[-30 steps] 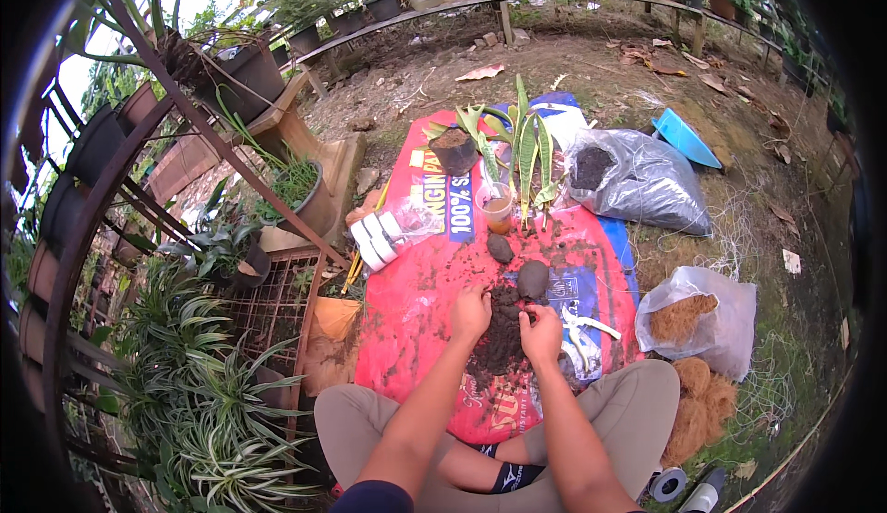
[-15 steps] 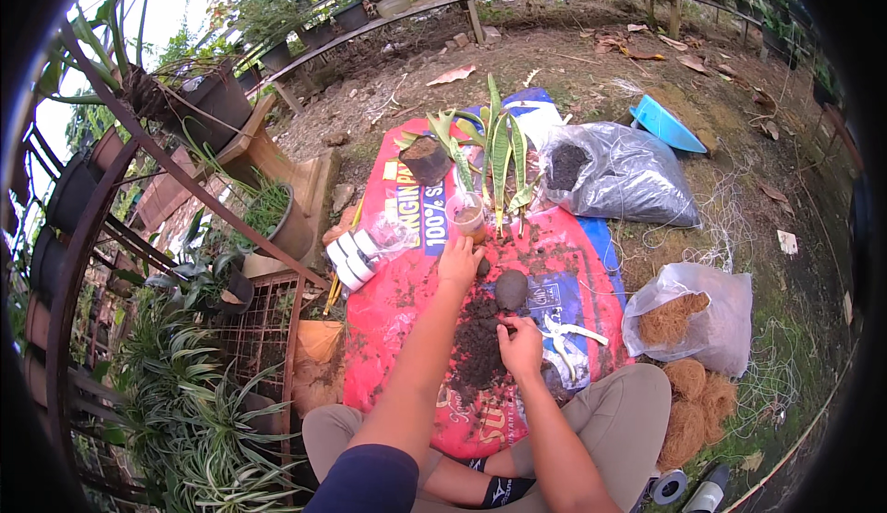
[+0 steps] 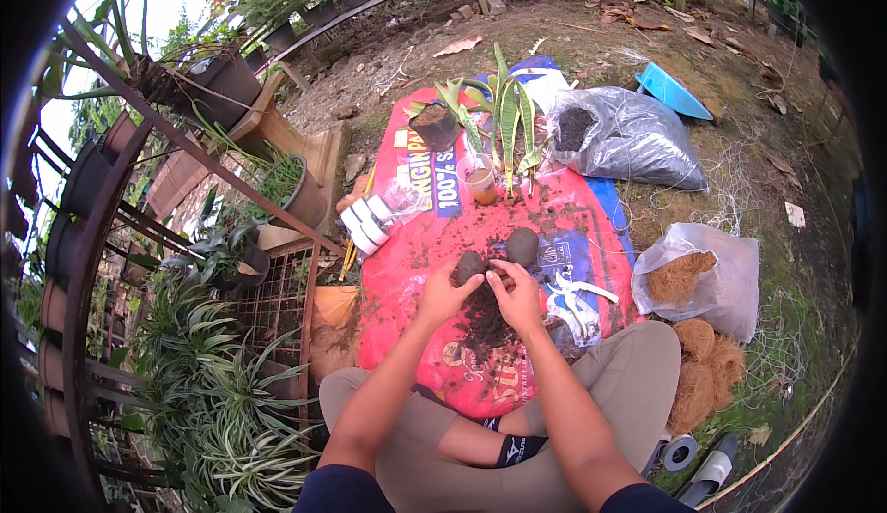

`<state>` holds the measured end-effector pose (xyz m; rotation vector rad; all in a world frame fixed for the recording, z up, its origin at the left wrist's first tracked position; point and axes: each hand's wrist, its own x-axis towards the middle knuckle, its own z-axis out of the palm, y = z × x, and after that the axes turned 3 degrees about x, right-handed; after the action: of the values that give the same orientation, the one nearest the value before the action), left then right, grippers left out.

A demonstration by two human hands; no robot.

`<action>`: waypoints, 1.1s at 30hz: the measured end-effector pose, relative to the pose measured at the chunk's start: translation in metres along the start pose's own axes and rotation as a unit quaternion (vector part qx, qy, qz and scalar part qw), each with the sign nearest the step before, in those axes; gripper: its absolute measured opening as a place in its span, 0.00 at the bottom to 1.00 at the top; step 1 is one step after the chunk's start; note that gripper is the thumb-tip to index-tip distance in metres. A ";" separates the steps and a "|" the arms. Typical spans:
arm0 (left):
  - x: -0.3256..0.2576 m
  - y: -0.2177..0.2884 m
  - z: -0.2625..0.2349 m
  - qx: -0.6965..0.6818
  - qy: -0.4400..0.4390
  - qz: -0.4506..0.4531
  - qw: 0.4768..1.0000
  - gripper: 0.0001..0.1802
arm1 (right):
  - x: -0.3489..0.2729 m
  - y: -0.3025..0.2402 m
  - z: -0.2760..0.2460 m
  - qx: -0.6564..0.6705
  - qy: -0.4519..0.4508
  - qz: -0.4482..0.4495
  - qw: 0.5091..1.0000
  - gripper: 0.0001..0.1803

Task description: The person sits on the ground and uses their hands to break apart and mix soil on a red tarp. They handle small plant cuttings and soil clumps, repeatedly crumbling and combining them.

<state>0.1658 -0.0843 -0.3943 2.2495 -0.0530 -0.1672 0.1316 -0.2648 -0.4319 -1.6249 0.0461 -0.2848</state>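
My left hand (image 3: pixel 445 297) is curled around a dark ball of soil (image 3: pixel 469 265) above the red plastic sheet (image 3: pixel 407 328). Close beside it, my right hand (image 3: pixel 516 293) has its fingers pressed together at the ball's right side; whatever they hold is hidden. A second soil ball (image 3: pixel 522 247) rests on the sheet just beyond the right hand. Under both hands spreads a heap of loose dark soil (image 3: pixel 488 328). Farther off stands a clear plastic cup (image 3: pixel 481 185) with brownish contents. White-handled pruning shears (image 3: pixel 577 302) lie to the right.
Cut snake plant leaves (image 3: pixel 508 125) lie beyond the cup, near a small black soil pot (image 3: pixel 434 127). On the right are a bag of dark soil (image 3: pixel 628 143), a bag of coconut fibre (image 3: pixel 698 277) and a blue scoop (image 3: pixel 673 92). White rolls (image 3: pixel 366 225) sit left.
My left hand has drawn back from beside the cup and now holds a soil ball. My right hand has moved up from the soil heap to meet it. The view has shifted slightly.
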 end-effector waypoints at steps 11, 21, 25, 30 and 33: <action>-0.073 0.000 -0.010 0.129 0.137 0.058 0.980 0.35 | -0.025 -0.039 0.023 0.004 -0.054 -0.107 0.993 0.07; -0.079 -0.030 -0.015 -0.549 -0.010 -0.078 0.832 0.25 | 0.003 -0.009 -0.008 0.018 0.083 -0.052 0.995 0.07; -0.082 -0.046 -0.006 -0.675 -0.010 -0.078 0.734 0.22 | 0.002 0.002 -0.006 0.044 0.112 0.011 0.993 0.15; -0.068 -0.064 0.000 -0.588 0.044 -0.038 0.807 0.24 | -0.002 0.025 -0.007 -0.084 0.063 0.053 0.993 0.17; -0.055 -0.061 0.003 -0.538 0.063 -0.011 0.841 0.28 | -0.006 0.040 0.007 -0.110 0.041 -0.112 0.987 0.16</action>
<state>0.1099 -0.0427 -0.4382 1.1217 0.1163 -0.0325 0.1333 -0.2601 -0.4726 -1.8403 -0.0446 -0.5350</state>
